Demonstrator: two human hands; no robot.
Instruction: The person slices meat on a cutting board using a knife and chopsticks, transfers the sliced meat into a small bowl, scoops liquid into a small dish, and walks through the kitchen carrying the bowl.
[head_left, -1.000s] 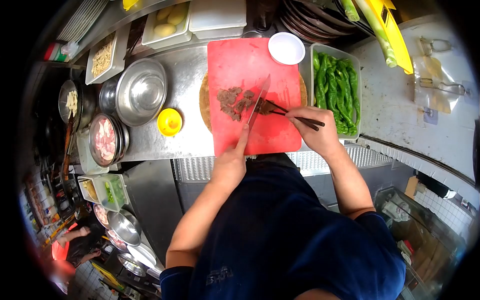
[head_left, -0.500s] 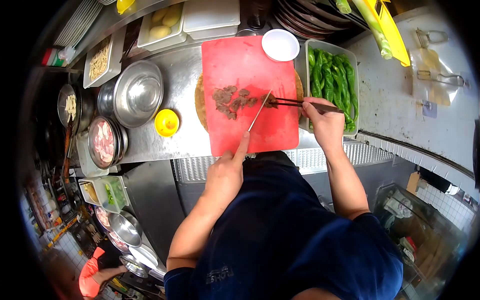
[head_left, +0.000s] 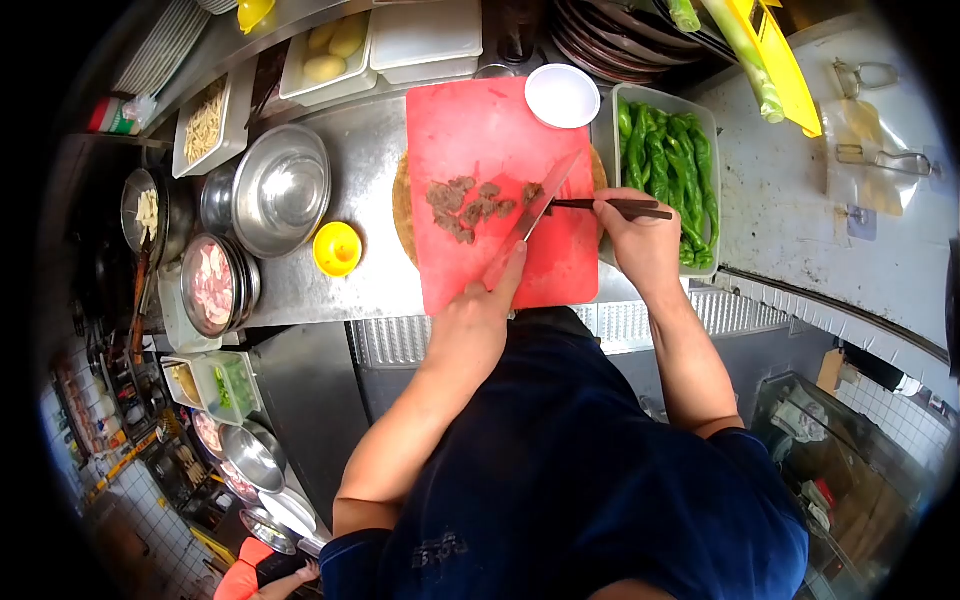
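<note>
My left hand (head_left: pixel 474 318) is closed on a knife (head_left: pixel 545 200), its index finger along the blade and the tip pointing up and right. Dark chopsticks (head_left: pixel 620 207) are gripped in my right hand (head_left: pixel 642 236), their tips behind or beside the blade. A small piece of brown meat (head_left: pixel 532 192) lies by the blade. More brown meat pieces (head_left: pixel 462 207) are spread left of the knife on the red cutting board (head_left: pixel 500 130). A white bowl (head_left: pixel 562 97) rests at the board's top right corner.
Green peppers (head_left: pixel 665 165) fill a container on the right. Left of the board are a yellow cup (head_left: pixel 337 249), a steel bowl (head_left: pixel 282 190) and a bowl of raw meat (head_left: pixel 210 285). Another person's orange sleeve (head_left: pixel 243 570) shows at the lower left.
The knife has swung to a lower, more rightward slant with my left hand shifted right. The chopstick tips have moved slightly. The other person has moved right along the bottom left.
</note>
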